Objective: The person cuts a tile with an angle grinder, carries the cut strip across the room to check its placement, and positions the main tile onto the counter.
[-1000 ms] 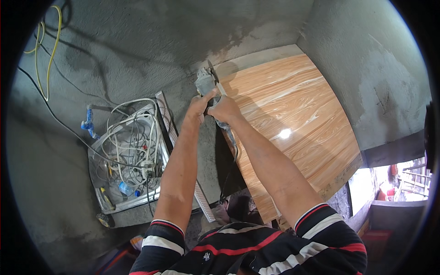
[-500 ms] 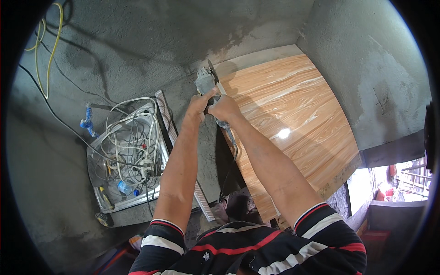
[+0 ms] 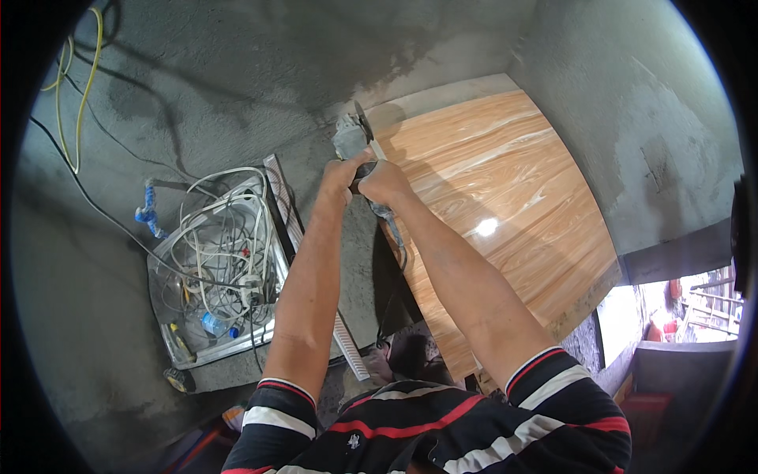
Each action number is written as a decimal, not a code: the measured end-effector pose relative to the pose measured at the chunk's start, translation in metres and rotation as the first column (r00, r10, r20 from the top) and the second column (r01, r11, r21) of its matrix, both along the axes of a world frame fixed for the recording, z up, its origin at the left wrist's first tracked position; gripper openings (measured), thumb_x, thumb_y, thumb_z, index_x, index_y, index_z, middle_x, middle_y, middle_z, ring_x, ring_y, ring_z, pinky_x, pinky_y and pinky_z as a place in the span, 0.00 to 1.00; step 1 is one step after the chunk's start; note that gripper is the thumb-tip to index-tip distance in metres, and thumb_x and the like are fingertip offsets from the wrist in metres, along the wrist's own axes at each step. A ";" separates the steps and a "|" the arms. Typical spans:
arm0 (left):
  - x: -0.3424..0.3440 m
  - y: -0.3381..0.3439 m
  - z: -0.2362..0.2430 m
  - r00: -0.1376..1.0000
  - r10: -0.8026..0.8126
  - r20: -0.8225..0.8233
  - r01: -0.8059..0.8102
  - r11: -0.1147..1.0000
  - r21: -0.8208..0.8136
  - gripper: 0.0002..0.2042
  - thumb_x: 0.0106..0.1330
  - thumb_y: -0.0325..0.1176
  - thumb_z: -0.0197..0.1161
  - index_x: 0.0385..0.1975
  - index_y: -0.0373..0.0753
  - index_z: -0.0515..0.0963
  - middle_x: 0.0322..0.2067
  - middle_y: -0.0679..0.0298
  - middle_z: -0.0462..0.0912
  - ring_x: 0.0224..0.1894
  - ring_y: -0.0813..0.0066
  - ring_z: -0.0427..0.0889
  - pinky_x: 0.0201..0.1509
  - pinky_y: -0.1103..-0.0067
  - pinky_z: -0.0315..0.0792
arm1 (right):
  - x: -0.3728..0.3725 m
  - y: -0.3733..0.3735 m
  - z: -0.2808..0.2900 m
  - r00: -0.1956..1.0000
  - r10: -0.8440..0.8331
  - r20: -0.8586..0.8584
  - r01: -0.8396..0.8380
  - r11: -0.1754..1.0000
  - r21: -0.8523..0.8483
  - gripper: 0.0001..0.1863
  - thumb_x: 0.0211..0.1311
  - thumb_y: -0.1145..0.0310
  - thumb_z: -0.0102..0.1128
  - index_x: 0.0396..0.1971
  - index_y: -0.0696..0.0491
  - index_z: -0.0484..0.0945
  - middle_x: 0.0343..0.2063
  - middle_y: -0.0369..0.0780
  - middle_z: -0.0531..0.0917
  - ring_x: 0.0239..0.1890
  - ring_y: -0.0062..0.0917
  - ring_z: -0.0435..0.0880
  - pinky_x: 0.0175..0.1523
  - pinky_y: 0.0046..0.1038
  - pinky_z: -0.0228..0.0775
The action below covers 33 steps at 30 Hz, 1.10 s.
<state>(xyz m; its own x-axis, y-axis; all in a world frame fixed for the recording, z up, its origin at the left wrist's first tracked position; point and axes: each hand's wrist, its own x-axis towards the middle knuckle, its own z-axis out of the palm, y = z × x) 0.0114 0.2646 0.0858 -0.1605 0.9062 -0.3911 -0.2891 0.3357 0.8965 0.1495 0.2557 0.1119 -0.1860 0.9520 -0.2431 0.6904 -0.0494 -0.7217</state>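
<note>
Your left hand [image 3: 338,175] and right hand [image 3: 384,180] sit side by side, fingers wrapped tight around the body of a grey angle grinder [image 3: 353,142]. Its disc, just beyond your fingers, meets the near-left edge of the wood-grain tile [image 3: 489,213]. Well left of your left hand, a metal tray [image 3: 183,357] holds tangled white cables [image 3: 221,253].

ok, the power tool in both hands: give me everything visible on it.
The grey handheld angle grinder has a dull metal head with a thin dark disc standing on edge at its far end, over the left edge of the glossy orange wood-grain tile. Its body is mostly hidden under the left hand and right hand, both closed around it. A dark cord trails back from it beneath the right forearm. Whether the disc spins or touches the tile cannot be told.
</note>
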 end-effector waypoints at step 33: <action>0.006 -0.019 0.005 0.998 -0.054 -0.028 0.057 0.995 0.083 0.29 0.58 0.34 0.80 0.54 0.21 0.78 0.46 0.46 0.87 0.43 0.61 0.89 0.45 0.69 0.82 | 0.005 -0.009 0.004 1.000 -0.009 -0.012 0.009 1.000 0.011 0.24 0.54 0.60 0.64 0.46 0.62 0.86 0.47 0.59 0.87 0.54 0.51 0.86 0.57 0.41 0.78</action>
